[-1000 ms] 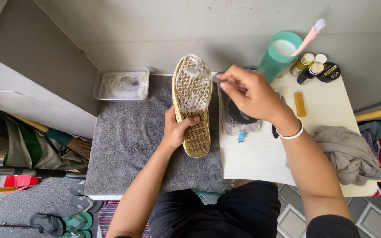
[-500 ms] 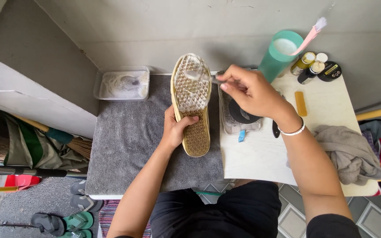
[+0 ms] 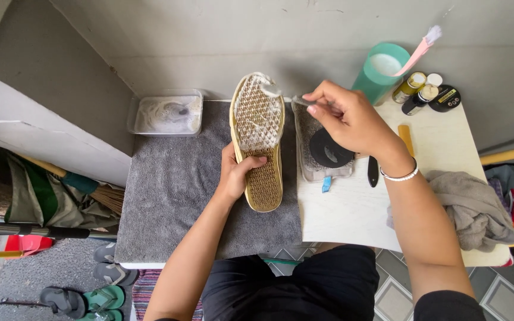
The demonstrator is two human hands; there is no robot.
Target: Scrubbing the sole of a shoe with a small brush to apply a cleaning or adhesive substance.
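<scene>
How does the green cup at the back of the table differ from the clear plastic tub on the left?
The green cup is tall, round and opaque; the clear tub is low, rectangular and see-through. The cup has a pink-handled brush leaning out of it; the tub has no tool sticking out. The cup stands on the white tabletop to the right of the shoe, the tub to its left by the grey mat. Both stand against the wall and show whitish contents.

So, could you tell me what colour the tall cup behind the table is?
Teal green cup, seen in the head view.
</scene>
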